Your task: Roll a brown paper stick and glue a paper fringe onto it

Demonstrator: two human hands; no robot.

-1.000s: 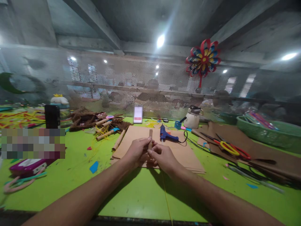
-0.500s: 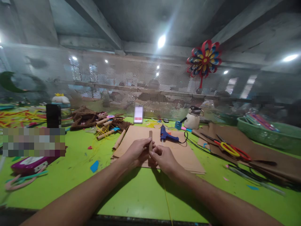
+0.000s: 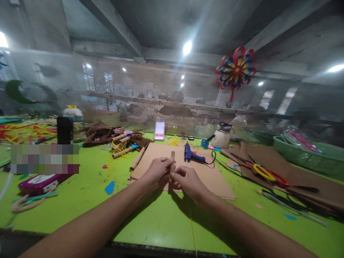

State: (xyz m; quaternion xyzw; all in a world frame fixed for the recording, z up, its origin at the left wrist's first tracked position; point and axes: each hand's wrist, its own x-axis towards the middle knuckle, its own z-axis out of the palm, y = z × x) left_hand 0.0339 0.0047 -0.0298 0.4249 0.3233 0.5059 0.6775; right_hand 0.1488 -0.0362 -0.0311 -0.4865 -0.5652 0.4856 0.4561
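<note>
Left hand (image 3: 159, 171), right hand (image 3: 190, 182) close together, both pinching narrow brown strip (image 3: 173, 156); uneven finger pressure could crease it; forward slip could bump glue gun (image 3: 194, 156).

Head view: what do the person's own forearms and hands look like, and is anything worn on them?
The left forearm and right forearm are bare, with no sleeve in view. The left hand and right hand are ungloved. I see no watch or bracelet; rings I cannot rule out, since parts are hidden.
</note>
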